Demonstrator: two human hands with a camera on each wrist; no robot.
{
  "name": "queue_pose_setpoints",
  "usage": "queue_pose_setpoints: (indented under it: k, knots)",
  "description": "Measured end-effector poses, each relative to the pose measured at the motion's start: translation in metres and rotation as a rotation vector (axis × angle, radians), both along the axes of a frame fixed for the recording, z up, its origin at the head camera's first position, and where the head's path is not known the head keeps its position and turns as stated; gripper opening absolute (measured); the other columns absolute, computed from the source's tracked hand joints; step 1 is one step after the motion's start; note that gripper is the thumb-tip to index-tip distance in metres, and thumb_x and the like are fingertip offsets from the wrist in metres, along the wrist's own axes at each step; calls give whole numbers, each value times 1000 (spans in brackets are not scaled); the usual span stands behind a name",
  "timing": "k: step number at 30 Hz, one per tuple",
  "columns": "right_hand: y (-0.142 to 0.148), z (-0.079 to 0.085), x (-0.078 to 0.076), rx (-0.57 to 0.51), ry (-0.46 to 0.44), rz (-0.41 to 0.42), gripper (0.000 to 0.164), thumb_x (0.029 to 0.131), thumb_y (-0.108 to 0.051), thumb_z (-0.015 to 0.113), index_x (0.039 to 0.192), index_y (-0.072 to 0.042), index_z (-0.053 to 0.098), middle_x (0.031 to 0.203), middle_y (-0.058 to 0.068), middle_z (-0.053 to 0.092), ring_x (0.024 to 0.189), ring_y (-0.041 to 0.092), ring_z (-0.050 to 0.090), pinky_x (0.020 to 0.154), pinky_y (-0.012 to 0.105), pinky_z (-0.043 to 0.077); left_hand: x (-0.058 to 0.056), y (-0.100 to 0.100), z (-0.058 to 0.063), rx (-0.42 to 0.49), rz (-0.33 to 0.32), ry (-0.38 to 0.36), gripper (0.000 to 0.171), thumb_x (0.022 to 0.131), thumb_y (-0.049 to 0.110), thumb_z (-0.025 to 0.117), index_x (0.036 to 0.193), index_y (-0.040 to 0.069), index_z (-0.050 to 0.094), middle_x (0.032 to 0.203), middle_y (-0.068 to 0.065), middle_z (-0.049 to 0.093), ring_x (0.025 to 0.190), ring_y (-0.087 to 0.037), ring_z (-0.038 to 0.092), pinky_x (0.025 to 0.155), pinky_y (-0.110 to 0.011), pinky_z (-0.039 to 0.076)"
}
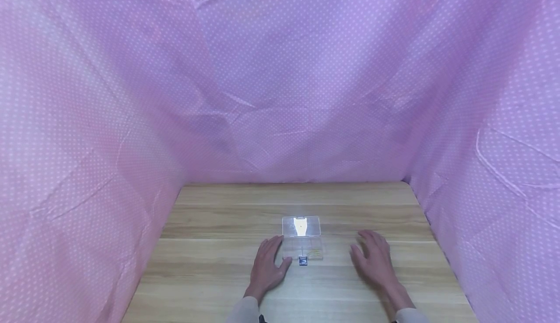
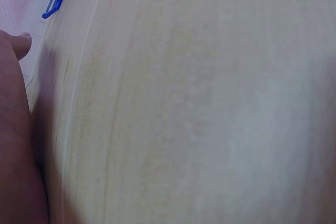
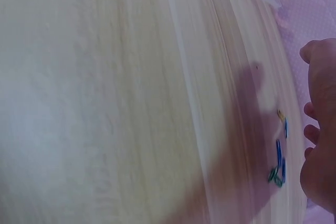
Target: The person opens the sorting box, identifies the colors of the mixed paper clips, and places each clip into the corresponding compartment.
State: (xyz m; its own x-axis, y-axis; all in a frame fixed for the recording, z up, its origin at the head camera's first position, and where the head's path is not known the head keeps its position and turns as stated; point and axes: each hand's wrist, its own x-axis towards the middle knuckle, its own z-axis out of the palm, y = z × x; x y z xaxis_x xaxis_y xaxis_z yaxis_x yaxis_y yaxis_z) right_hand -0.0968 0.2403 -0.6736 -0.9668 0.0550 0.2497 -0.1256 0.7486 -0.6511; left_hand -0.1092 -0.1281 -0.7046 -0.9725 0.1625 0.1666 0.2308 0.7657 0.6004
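A clear plastic compartment box [image 1: 288,246] stands on the wooden table, its transparent lid [image 1: 288,226] raised toward the back. Its blue latch [image 2: 55,2] sits at the front edge. Yellow paper clips [image 1: 315,253] lie in the base on the right. Along the box's left side rests my left hand [image 1: 268,268], fingers fairly straight at the rear left corner and thumb at the front left. To the right of the box, my right hand [image 1: 375,263] hovers with relaxed fingers and thumb spread. In the right wrist view, blue paper clips [image 3: 279,153], green ones [image 3: 275,177] and a yellow one [image 3: 281,114] lie on the table near that hand.
The wood-grain table [image 1: 210,250] has its far edge against a pink dotted cloth [image 1: 280,119], which also hangs on both sides. Bright light reflects off the box lid.
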Motion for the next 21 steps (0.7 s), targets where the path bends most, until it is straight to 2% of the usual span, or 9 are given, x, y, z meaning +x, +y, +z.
queue_pose_setpoints:
  k: [7, 17, 21]
  knots:
    - [10, -4, -2, -36, -11, -26, 49, 104, -22, 79, 146, 1, 66, 153, 28, 62, 147, 51, 49, 126, 78, 34, 0, 0, 2, 7, 3, -13, 70, 102, 49, 77, 164, 21, 59, 168, -8, 63, 161, -32, 55, 146, -53, 31]
    - [13, -7, -3, -31, 49, -51, 44, 100, -14, 82, 138, 4, 70, 141, 30, 68, 138, 54, 55, 120, 77, 38, 0, 0, 2, 1, -3, -26, 71, 102, 50, 76, 164, 20, 58, 168, -8, 63, 161, -32, 55, 146, -52, 30]
    - [13, -7, -4, -21, 48, -62, 44, 100, -13, 82, 138, 5, 70, 137, 31, 69, 134, 54, 57, 119, 76, 40, 0, 0, 2, 4, -2, -28, 71, 102, 49, 76, 164, 20, 59, 168, -8, 63, 161, -32, 55, 146, -52, 30]
